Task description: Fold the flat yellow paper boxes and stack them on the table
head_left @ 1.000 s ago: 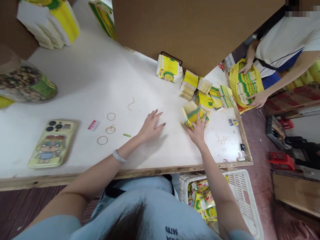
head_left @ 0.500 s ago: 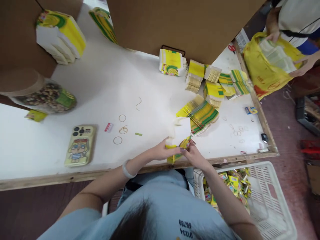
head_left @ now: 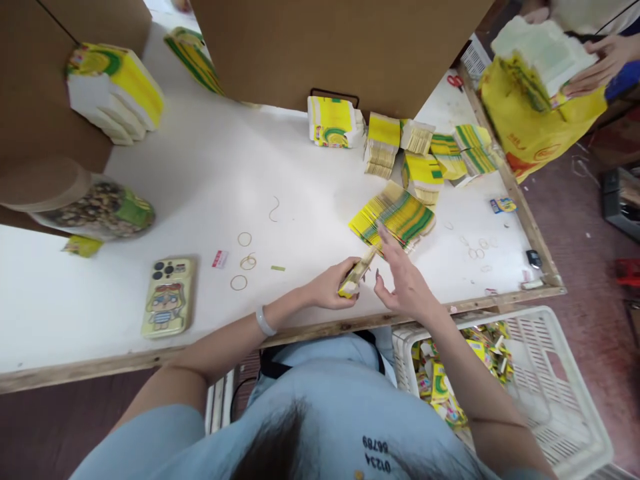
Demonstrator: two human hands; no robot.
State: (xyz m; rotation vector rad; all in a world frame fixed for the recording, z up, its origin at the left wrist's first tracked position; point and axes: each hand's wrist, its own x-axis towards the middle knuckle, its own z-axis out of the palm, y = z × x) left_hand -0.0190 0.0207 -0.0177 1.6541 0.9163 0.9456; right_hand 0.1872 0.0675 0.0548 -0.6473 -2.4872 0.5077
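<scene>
My left hand (head_left: 334, 285) is closed around a small yellow and white carton (head_left: 357, 273), held on edge above the table's front side. My right hand (head_left: 406, 283) is just to the right of it, fingers stretched and apart, with nothing in them. Beyond both hands lies a fanned stack of flat yellow and green cartons (head_left: 400, 213), partly behind my right fingertips. On the right below my forearm, a white plastic basket (head_left: 565, 393) contains many small yellow packs (head_left: 440, 383).
Bundles of cartons (head_left: 383, 143) line the back beside a large cardboard box (head_left: 320, 47). Leftward are a phone (head_left: 169, 297), rubber bands (head_left: 245, 261) and a clear jar (head_left: 100, 207). At right, a co-worker's hand (head_left: 600, 67) holds pale packs over a yellow bag (head_left: 540, 127).
My right hand has come off the carton, opened and moved up and right. My left hand keeps the carton, now turned on edge. The co-worker has raised the pale packs.
</scene>
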